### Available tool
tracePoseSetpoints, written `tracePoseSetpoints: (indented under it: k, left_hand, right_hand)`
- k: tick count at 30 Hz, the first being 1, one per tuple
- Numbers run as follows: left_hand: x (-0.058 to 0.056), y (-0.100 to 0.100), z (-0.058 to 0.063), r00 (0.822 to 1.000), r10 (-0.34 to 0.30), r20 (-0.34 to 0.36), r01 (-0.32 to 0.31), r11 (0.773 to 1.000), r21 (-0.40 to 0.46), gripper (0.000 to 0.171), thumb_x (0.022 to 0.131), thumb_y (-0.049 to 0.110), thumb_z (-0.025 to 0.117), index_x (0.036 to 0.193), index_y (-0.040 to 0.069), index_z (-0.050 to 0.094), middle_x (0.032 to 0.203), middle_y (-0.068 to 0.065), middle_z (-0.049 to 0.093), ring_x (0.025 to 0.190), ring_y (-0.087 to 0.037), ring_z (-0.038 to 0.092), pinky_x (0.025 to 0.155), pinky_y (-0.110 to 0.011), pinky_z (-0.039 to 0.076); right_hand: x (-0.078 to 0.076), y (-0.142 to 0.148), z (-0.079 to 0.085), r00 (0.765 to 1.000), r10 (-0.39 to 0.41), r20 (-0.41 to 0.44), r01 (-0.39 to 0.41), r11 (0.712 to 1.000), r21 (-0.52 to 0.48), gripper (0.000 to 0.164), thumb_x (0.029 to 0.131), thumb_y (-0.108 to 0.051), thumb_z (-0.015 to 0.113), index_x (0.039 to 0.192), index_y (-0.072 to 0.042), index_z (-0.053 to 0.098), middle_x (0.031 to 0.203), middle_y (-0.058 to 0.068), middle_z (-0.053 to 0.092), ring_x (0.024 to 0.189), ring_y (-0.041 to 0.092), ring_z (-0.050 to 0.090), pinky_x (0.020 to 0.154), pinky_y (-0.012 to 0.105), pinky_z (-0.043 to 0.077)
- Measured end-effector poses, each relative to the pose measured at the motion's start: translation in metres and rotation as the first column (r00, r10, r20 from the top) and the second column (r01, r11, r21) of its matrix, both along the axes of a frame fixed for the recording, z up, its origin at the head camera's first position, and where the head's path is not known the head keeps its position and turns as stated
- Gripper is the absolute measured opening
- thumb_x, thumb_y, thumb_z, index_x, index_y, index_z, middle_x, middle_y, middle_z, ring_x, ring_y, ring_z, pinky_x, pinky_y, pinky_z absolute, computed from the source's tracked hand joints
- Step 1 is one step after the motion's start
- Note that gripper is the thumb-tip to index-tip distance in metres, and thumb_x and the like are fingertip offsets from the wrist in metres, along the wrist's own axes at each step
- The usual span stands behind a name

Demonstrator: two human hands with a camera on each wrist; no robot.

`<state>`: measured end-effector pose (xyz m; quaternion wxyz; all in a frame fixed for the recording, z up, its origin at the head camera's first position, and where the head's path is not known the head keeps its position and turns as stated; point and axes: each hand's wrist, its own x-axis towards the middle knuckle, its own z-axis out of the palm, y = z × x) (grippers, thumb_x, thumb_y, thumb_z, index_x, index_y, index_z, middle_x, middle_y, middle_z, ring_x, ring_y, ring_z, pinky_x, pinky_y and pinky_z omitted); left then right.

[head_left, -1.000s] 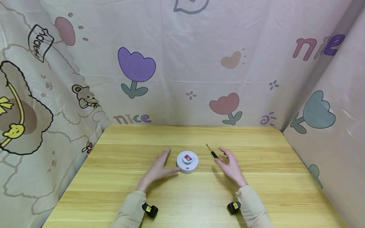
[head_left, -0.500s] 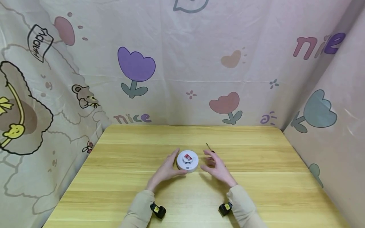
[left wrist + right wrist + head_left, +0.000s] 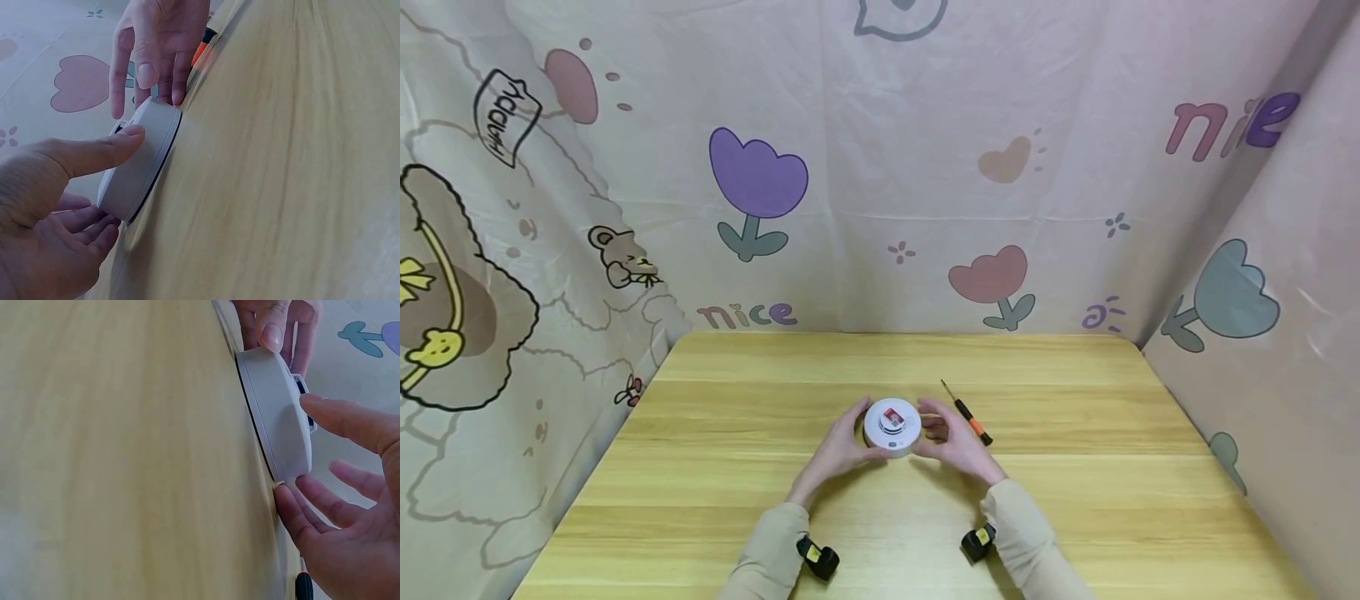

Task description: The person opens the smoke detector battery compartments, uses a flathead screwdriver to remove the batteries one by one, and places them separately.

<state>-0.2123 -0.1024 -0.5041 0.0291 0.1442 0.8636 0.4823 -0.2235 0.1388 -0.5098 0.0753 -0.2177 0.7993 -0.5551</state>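
A round white smoke detector with a red-and-white label on its raised centre lies on the wooden table. My left hand grips its left side, the thumb on the near rim and the fingers round the far side. On the opposite side my right hand is spread around the rim. Its fingertips are right at the edge of the detector in the right wrist view, with the thumb overlapping the casing. Just beyond the right hand lies a screwdriver with a black and orange handle.
The wooden table ends at the back against a light curtain printed with flowers. More curtain hangs along the left and right sides. A black wrist camera is strapped to the left sleeve, another wrist camera to the right one.
My left hand has moved right and closed round the smoke detector. My right hand has come left, past the screwdriver, to the detector's right rim. The detector has stayed in place.
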Motion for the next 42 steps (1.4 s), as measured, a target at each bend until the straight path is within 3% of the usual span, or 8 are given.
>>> tracePoseSetpoints:
  k: [8,15,19,29,42]
  left_hand:
    - [-0.001,0.000,-0.005,0.999,-0.029,0.023,0.028,0.998,0.055,0.100,0.072,0.010,0.090,0.150,-0.012,0.031,0.151,-0.032,0.044,0.140,-0.046,0.046,0.120,-0.055,0.036]
    - [-0.001,0.001,-0.008,0.999,-0.030,0.016,0.029,0.996,0.088,0.096,0.071,0.005,0.089,0.148,-0.012,0.034,0.148,-0.032,0.046,0.137,-0.048,0.047,0.119,-0.057,0.037]
    - [-0.001,0.001,-0.009,0.999,-0.026,0.018,0.024,0.996,0.089,0.095,0.071,0.004,0.088,0.148,-0.011,0.036,0.148,-0.032,0.047,0.137,-0.048,0.048,0.118,-0.058,0.038]
    - [0.000,0.002,-0.009,1.000,-0.022,0.004,0.022,0.997,0.079,0.090,0.070,0.004,0.089,0.146,-0.009,0.040,0.145,-0.030,0.050,0.135,-0.047,0.050,0.117,-0.058,0.040]
    - [0.001,0.002,-0.013,0.999,-0.013,0.038,0.007,0.985,0.172,0.092,0.065,0.000,0.090,0.145,-0.006,0.045,0.146,-0.029,0.051,0.134,-0.046,0.052,0.116,-0.055,0.041]
  right_hand:
    - [-0.005,-0.004,-0.001,1.000,0.004,-0.014,-0.003,0.997,0.079,0.082,0.079,-0.007,0.082,0.147,0.008,0.039,0.137,0.028,0.055,0.110,0.035,0.063,0.098,0.043,0.057]
    - [-0.007,-0.008,0.000,0.999,0.007,-0.033,-0.003,0.990,0.138,0.077,0.076,-0.009,0.084,0.143,0.005,0.047,0.117,0.021,0.061,0.097,0.025,0.060,0.085,0.027,0.053]
    - [-0.008,-0.011,-0.001,1.000,0.008,-0.028,-0.004,0.989,0.146,0.079,0.074,-0.007,0.085,0.143,0.003,0.048,0.114,0.018,0.062,0.095,0.023,0.058,0.080,0.022,0.051]
    - [-0.006,-0.018,-0.004,0.999,-0.045,0.026,0.042,0.991,0.131,0.087,0.070,0.000,0.085,0.146,0.005,0.043,0.118,0.017,0.061,0.099,0.019,0.056,0.085,0.022,0.051]
    - [0.001,-0.018,-0.008,0.994,-0.106,-0.026,0.109,0.984,0.139,0.083,0.068,-0.001,0.088,0.141,0.001,0.051,0.116,0.014,0.062,0.097,0.018,0.057,0.083,0.021,0.051]
